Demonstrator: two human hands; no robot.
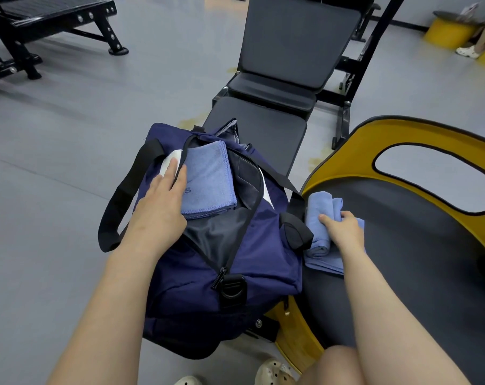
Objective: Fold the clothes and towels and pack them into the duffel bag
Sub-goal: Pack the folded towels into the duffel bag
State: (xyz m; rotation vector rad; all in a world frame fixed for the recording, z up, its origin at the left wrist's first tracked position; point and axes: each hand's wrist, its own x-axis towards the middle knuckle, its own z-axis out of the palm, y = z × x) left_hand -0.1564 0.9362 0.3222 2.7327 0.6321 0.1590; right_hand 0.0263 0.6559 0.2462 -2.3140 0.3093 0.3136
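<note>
Left hand [159, 201] fingertips hidden inside duffel bag [235, 262] opening.

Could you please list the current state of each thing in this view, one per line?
Duffel bag: unzipped, open on top.
Folded towel: folded flat, lying in the bag's opening.
Second towel: bunched up on the seat beside the bag.
Left hand: fingers straight, resting on the folded towel.
Right hand: gripping the second towel.

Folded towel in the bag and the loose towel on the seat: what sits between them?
In the head view, the duffel bag's open zip edge, navy side and black strap lie between the folded towel and loose towel.
</note>
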